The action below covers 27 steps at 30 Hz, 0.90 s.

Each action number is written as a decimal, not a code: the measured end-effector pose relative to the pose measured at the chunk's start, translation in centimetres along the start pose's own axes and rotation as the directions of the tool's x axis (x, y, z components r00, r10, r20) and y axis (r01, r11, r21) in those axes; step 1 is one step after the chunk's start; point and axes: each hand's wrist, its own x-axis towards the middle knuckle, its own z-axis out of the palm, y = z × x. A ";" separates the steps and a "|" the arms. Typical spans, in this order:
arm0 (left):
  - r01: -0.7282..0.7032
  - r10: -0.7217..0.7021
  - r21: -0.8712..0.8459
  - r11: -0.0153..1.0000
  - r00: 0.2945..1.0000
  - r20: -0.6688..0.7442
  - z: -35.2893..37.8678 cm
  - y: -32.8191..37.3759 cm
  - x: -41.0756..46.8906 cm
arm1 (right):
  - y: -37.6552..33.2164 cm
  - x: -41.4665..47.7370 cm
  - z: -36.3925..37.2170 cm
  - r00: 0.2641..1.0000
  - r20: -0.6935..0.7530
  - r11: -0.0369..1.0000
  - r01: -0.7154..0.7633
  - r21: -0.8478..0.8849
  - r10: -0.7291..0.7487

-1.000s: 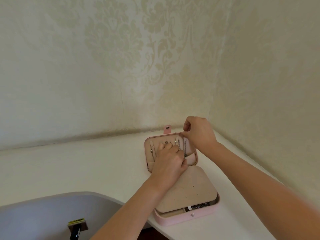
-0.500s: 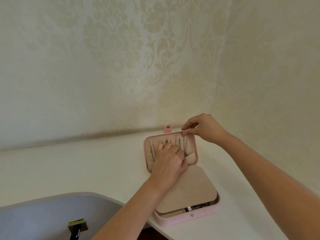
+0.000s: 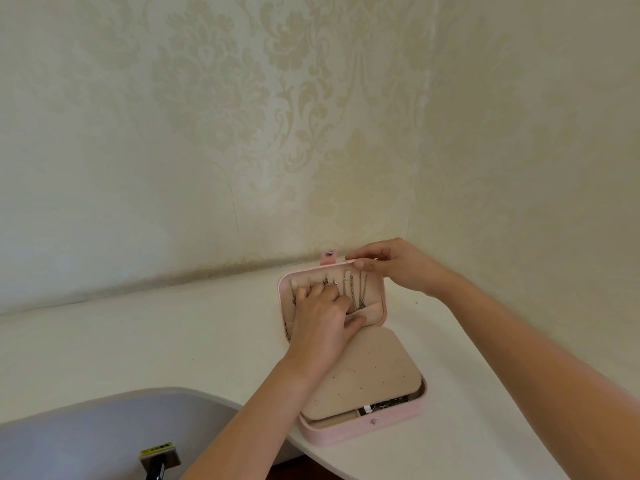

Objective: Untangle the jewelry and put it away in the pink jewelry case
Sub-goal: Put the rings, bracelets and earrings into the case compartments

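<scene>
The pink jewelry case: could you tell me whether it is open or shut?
Open: its lid is folded back, exposing chains inside.

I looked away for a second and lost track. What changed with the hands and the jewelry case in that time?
The right hand swung out from above the lid's far right corner to its right side. Its fingertips now pinch at the top rim of the pink jewelry case. The left hand slid slightly left over the chains in the lid. The open case and its beige flap stayed put.
</scene>
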 end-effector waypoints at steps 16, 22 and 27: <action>0.607 -0.575 -0.729 0.317 0.734 0.361 -2.3 -4.0 0.6 | 2.0 -1.9 0.6 0.994 0.104 0.997 0.022 -0.069 -0.014; 0.606 -0.614 -0.795 -0.020 0.620 0.488 -1.3 -3.9 -0.2 | 1.4 -5.1 1.6 0.968 0.237 0.950 0.153 -0.271 -0.088; 0.632 -0.629 -0.775 -0.011 0.598 0.497 -0.7 -3.8 -0.2 | 1.1 -8.7 2.3 0.908 0.415 0.934 0.199 -0.297 -0.061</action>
